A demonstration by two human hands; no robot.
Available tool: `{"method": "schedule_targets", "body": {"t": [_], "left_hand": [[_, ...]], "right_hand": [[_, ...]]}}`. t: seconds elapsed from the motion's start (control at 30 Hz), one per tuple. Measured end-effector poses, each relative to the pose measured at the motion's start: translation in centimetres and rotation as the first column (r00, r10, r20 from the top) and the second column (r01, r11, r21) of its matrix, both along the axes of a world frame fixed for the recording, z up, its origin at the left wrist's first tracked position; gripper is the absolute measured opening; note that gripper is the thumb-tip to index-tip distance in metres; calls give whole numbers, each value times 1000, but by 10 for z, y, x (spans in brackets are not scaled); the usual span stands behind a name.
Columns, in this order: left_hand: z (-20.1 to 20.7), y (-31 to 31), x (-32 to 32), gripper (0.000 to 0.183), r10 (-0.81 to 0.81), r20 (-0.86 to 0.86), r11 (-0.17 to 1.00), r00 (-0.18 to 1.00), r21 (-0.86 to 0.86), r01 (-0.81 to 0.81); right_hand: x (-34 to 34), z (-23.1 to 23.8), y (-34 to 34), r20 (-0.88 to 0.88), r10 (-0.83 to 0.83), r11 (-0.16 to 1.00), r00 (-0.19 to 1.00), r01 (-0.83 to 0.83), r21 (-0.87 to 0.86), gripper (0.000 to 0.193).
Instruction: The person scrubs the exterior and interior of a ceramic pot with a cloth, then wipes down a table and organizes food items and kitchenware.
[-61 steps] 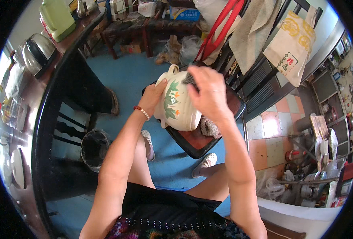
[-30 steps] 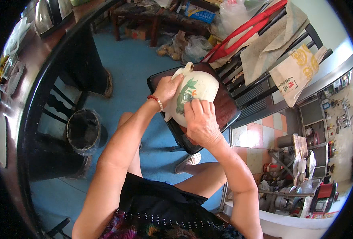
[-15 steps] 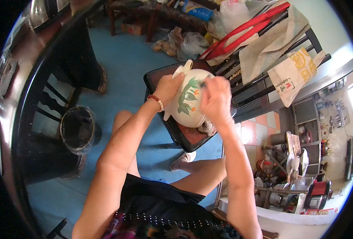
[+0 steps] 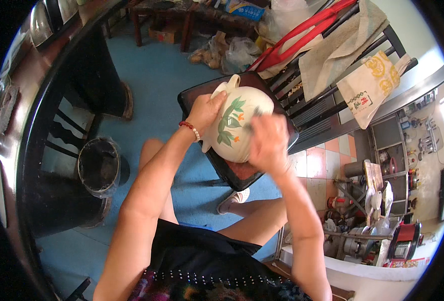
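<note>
A cream ceramic pot (image 4: 237, 120) painted with green leaves and orange flowers lies tilted on its side over the brown seat of a black-edged chair (image 4: 244, 171). My left hand (image 4: 207, 113) grips its rim at the left, thumb on the outer wall. Two small handles stick out near that rim. Against the pot's right side is my right hand (image 4: 269, 140), blurred, with fingers curled. Something small and dark shows at its fingertips, too smeared to name. The pot's base is partly behind this hand.
Towels and a printed cloth bag (image 4: 370, 93) hang over the slatted chair back on the right. A black bin (image 4: 125, 169) with a plastic liner stands to the left, by dark wooden furniture. Plastic bags (image 4: 239, 55) lie on the blue floor ahead. Kitchen shelves are at far right.
My right hand has moved a little down and left along the pot's side. A greyish, rough-looking thing seen on the seat beneath the pot is now hidden. My left hand keeps its grip.
</note>
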State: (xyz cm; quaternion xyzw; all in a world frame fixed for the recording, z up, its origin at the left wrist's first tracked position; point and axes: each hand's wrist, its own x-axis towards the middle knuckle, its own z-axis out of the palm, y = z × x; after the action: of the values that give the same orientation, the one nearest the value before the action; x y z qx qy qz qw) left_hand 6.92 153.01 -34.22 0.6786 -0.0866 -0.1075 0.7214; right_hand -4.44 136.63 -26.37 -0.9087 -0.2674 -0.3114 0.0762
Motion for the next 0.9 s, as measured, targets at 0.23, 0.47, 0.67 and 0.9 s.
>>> {"method": "schedule_targets", "body": {"t": [0.23,0.47,0.67,0.9], "left_hand": [[11,-8,-12,53,-19,-52,990,998,-142,12],[4,-1,-2,48,-33,-39,999,999,-39,32],[9,-7,-7,47,-51,-137,978,989,-207,21],[3,2,2,42,-65,-80,997,995,-53,61]], "right_hand": [[24,0,-15,50,-22,953,999,6,302,21],[-23,-22,21,11,110,991,994,-111,75,27],[32,-5,-25,-11,-15,840,1000,18,543,21],[-24,-21,8,37,120,956,992,-125,266,36]]}}
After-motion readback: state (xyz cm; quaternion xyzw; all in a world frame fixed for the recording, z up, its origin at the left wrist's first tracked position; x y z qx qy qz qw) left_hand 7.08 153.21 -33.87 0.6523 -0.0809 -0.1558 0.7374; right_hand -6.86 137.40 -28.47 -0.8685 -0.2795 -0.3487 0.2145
